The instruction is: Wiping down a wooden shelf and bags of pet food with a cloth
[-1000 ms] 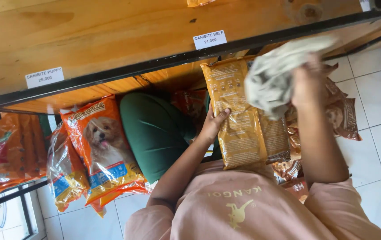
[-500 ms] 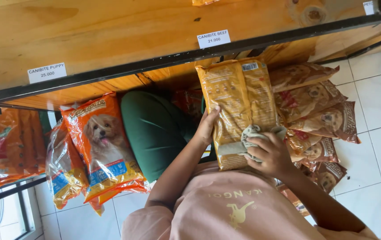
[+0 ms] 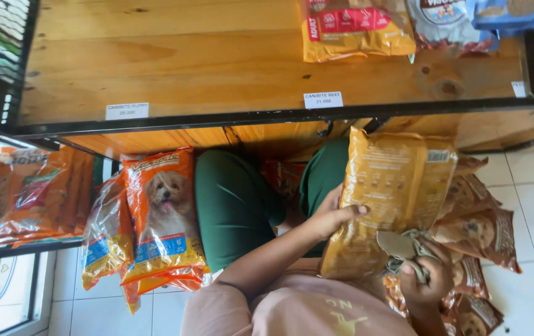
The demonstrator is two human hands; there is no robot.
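Head view: left hand (image 3: 332,218) gripping the left edge of one yellow pet-food bag (image 3: 388,193), held upright at centre right; right hand (image 3: 426,277) clenched around one grey cloth (image 3: 404,249), pressed against the bag's near corner; two orange dog-food bags (image 3: 161,218) leaning at left; three more bags on the wooden shelf (image 3: 186,62) far above.

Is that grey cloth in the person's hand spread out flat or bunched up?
Bunched up. The grey cloth sits crumpled in the right hand, pressed against the yellow bag that the left hand steadies.
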